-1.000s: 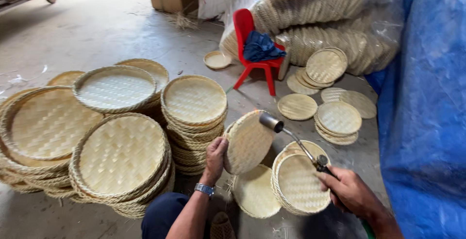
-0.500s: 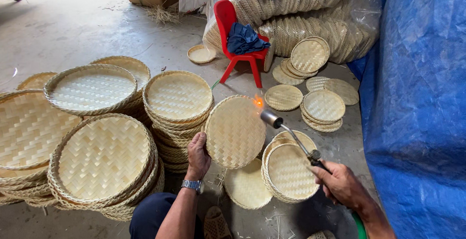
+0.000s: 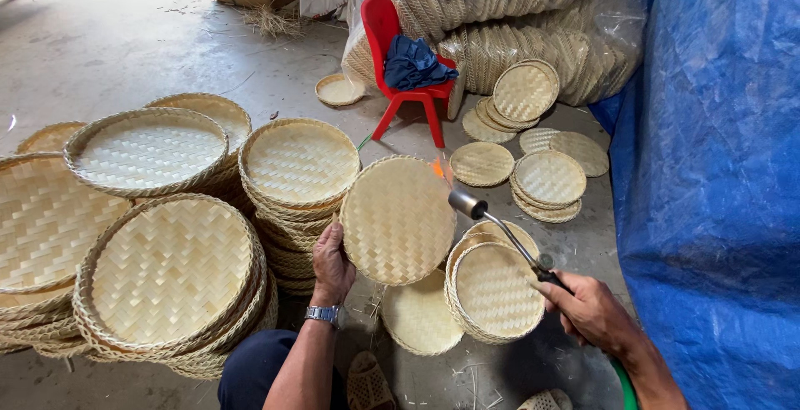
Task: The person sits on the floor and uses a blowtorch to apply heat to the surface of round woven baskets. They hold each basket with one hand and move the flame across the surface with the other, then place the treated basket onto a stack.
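Observation:
My left hand [image 3: 332, 265], with a watch on its wrist, grips the lower left rim of a round woven bamboo tray [image 3: 398, 219] and holds it upright, its flat back turned toward me. My right hand [image 3: 590, 310] is closed on the handle of a gas torch [image 3: 497, 227]. The torch's metal nozzle points at the tray's upper right edge, where a small orange flame [image 3: 438, 168] burns. Just below the torch lies a short stack of small trays [image 3: 495, 290].
Tall stacks of larger woven trays [image 3: 171, 272] fill the left side. A red plastic chair [image 3: 402, 77] with a dark cloth stands behind, before bagged trays. Small woven discs [image 3: 550, 178] lie on the concrete floor. A blue tarp [image 3: 717, 168] hangs at right.
The tray in my left hand has turned from edge-on to flat-facing. The torch nozzle has stayed at its upper right rim with the flame lit, and the view has shifted closer.

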Tool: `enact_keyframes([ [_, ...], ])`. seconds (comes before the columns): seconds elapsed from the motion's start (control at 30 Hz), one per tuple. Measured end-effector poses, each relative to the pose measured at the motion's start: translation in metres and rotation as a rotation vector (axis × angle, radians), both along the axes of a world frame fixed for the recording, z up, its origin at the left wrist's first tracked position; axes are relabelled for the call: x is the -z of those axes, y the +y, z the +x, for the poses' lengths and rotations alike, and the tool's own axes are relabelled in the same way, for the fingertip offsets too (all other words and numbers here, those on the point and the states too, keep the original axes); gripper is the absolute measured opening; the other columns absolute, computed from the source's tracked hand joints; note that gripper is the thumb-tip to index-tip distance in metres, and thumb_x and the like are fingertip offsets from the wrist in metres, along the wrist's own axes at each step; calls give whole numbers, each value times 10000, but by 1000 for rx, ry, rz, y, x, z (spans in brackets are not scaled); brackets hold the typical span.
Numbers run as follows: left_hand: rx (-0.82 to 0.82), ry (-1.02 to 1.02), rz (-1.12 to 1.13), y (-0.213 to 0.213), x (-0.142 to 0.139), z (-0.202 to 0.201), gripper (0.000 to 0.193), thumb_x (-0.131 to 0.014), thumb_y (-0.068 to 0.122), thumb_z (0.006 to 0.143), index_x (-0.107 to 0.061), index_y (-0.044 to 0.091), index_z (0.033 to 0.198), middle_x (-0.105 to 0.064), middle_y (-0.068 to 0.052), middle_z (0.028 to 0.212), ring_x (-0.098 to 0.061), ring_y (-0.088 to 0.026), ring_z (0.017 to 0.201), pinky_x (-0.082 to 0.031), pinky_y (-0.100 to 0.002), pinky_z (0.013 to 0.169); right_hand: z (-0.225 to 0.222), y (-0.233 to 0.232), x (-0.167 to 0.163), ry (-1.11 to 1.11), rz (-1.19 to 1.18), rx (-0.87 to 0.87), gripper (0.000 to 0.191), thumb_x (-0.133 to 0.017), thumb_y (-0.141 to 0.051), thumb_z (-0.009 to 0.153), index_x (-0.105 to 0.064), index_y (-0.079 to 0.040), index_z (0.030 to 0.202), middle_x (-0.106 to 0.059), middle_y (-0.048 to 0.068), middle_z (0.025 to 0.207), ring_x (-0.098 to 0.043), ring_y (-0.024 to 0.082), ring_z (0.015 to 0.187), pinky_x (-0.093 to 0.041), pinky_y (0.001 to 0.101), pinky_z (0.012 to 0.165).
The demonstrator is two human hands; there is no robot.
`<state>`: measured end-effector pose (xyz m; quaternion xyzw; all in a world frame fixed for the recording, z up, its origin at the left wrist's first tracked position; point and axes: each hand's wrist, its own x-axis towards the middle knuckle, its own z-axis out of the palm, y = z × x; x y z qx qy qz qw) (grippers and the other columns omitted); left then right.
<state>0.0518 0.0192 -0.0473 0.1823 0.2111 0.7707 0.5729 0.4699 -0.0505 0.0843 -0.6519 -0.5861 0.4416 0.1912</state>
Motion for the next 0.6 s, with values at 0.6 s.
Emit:
enact_keyframes([
  [0.6, 113, 402, 149, 4, -3, -13, 285, -571, 194, 1117, -720, -48, 1094, -731, -60, 887, -665, -98, 742, -572, -251, 666, 25, 0, -32, 78, -89, 13, 407, -615, -426, 980, -669, -58, 815, -517, 20, 477, -450, 129, 359, -341, 305, 352],
])
